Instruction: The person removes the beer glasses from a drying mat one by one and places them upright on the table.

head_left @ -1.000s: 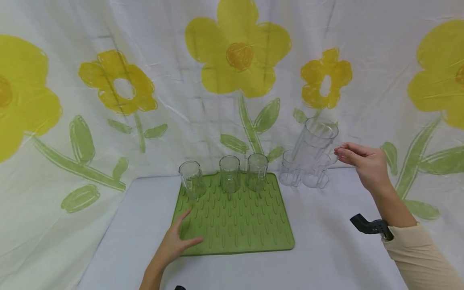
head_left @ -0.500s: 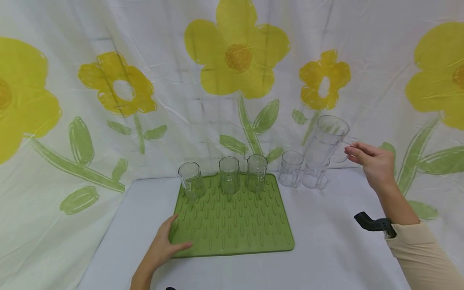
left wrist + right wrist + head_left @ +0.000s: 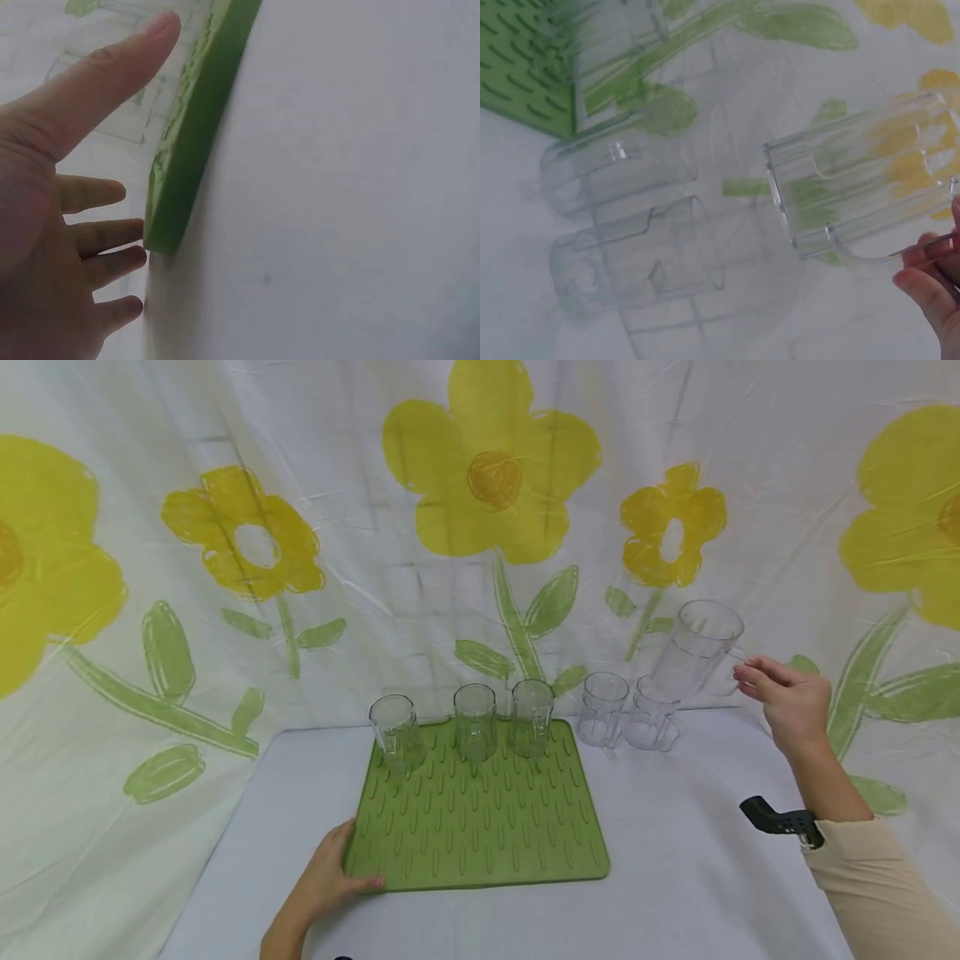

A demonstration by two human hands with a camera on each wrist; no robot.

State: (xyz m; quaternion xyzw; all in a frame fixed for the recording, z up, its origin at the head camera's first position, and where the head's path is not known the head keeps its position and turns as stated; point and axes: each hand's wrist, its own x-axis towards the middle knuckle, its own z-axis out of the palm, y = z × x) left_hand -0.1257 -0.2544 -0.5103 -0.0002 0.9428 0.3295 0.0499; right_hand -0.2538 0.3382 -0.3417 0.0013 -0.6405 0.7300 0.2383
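Note:
My right hand point(image 3: 791, 702) pinches the handle of a clear mug point(image 3: 693, 652) and holds it raised and tilted. In the right wrist view, the thumb and fingers meet at this handle, below the mug's side. Just left of it, two more clear mugs point(image 3: 602, 710) stand on the white table. My left hand point(image 3: 322, 877) is at the front left corner of a green ridged mat point(image 3: 480, 827), thumb and fingers spread apart. Seen from the left wrist, its fingertips are right by the mat's thick edge point(image 3: 199, 142), and nothing is gripped.
Three clear mugs stand along the mat's back edge: a left one point(image 3: 397, 735), a middle one point(image 3: 475, 722) and a right one point(image 3: 531, 718). Behind the table point(image 3: 675, 860) hangs a white curtain point(image 3: 375, 602) printed with yellow flowers.
My right hand has carried the mug rightward, away from the two standing mugs. My left hand has drawn back left and toward the front, from over the mat to its corner.

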